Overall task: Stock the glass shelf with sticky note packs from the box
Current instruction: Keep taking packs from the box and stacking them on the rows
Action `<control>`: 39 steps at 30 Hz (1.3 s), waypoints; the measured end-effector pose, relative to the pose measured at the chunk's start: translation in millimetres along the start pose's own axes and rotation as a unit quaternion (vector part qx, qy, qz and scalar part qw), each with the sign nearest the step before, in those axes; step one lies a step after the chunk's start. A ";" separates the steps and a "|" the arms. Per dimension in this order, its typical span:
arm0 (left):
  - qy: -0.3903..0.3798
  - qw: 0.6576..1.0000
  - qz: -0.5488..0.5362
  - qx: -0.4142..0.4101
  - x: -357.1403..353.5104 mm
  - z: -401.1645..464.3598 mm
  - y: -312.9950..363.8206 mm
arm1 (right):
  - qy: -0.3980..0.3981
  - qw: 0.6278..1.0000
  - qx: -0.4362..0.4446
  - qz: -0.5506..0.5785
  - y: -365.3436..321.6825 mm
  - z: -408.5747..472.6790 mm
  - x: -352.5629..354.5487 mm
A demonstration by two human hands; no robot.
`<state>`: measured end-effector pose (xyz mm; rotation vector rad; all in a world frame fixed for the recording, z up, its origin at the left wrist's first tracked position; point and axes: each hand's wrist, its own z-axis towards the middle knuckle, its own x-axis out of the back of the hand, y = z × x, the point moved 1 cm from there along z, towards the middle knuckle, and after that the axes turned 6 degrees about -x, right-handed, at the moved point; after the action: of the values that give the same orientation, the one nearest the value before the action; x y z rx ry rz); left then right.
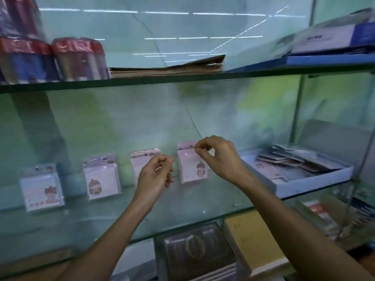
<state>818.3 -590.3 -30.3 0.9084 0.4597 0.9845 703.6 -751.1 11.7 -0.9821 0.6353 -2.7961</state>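
Several sticky note packs lean upright against the back wall of the glass shelf: a blue one at far left, a purple one, a pink one partly hidden behind my left hand, and a pink one on the right. My right hand pinches the top edge of the rightmost pink pack. In front of the third pack my left hand hovers with loosely curled fingers, holding nothing. The shallow white box with more packs sits on the shelf at right.
The upper glass shelf carries wrapped marker tubs at left, flat brown cardboard in the middle and blue boxes at right. Below the shelf lie notebooks and a dark book.
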 end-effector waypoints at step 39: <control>-0.136 0.989 -0.041 -0.030 -244.2 40.4 26.9 | 0.120 0.973 -0.161 0.110 160.4 -17.8 160.0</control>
<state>710.1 -812.3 0.8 0.9467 0.2334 0.7814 561.7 -928.2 23.2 -0.5713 1.1813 -2.6826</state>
